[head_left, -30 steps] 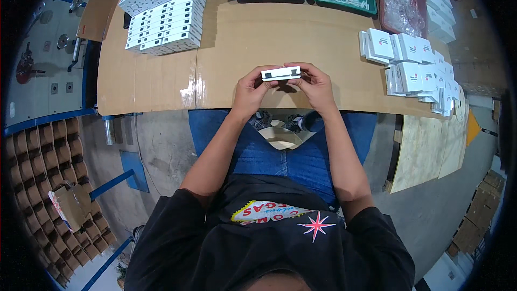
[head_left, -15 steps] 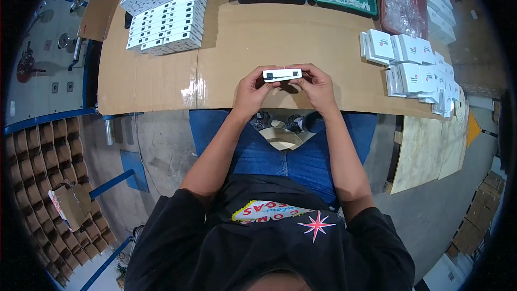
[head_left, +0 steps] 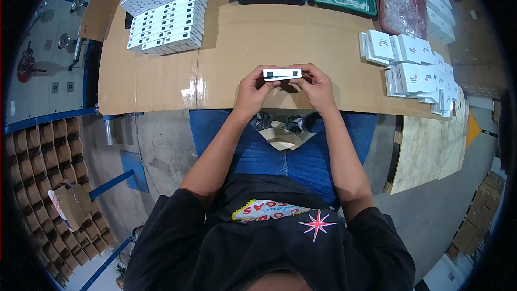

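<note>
A small white plastic casing with dark square openings near its ends is held edge-up just above the cardboard-covered table. My left hand grips its left end, thumb below and fingers behind. At its right end my right hand holds it the same way. A thin dark gap runs along the casing's lower side. Its far face is hidden by the angle.
Stacked white casings stand at the back left. Blue and green trays of small white parts line the back, beside a red tray of clear pieces. Flat white boxes pile up at the right edge of the cardboard tabletop.
Almost nothing differs. The casing has tilted very slightly in my hands, and both hands keep their hold in the same place.
</note>
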`<control>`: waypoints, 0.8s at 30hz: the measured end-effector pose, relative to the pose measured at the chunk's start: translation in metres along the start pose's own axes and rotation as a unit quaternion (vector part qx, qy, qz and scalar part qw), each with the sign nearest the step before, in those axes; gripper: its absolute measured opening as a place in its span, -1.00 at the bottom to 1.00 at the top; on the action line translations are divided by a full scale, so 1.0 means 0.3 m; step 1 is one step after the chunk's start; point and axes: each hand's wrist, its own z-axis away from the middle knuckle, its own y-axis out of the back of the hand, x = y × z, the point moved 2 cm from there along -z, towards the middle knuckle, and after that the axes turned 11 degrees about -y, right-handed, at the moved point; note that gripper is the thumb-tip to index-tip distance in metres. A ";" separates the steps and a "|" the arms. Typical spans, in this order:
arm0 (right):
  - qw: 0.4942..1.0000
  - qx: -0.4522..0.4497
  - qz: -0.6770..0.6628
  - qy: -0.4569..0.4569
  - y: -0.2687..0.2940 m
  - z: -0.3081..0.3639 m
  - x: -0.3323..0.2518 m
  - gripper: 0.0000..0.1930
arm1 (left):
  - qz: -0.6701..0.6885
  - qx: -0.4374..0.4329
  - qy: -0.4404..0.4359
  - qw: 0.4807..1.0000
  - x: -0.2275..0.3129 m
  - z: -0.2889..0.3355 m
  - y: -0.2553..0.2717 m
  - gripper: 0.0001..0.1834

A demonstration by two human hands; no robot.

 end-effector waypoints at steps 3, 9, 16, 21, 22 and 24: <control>1.000 0.004 0.004 0.001 0.006 -0.001 0.005 -0.72 | 0.004 -0.008 0.009 1.000 0.001 -0.002 0.002 -0.71; 1.000 0.007 0.006 -0.008 -0.011 0.003 -0.010 -0.68 | 0.010 0.002 0.018 1.000 -0.011 0.002 0.009 -0.71; 1.000 0.005 0.020 -0.011 -0.007 0.006 -0.013 -0.70 | 0.018 -0.001 0.006 1.000 0.002 -0.001 0.001 -0.71; 1.000 0.010 0.013 0.008 0.000 -0.001 0.002 -0.71 | 0.015 -0.006 0.010 1.000 0.012 -0.003 -0.005 -0.72; 1.000 0.009 0.016 0.002 0.000 -0.001 0.001 -0.70 | 0.015 -0.006 0.010 1.000 0.009 -0.002 -0.003 -0.72; 1.000 0.011 0.016 0.000 -0.007 0.001 -0.005 -0.70 | -0.029 -0.001 0.007 1.000 0.003 0.002 0.002 -0.72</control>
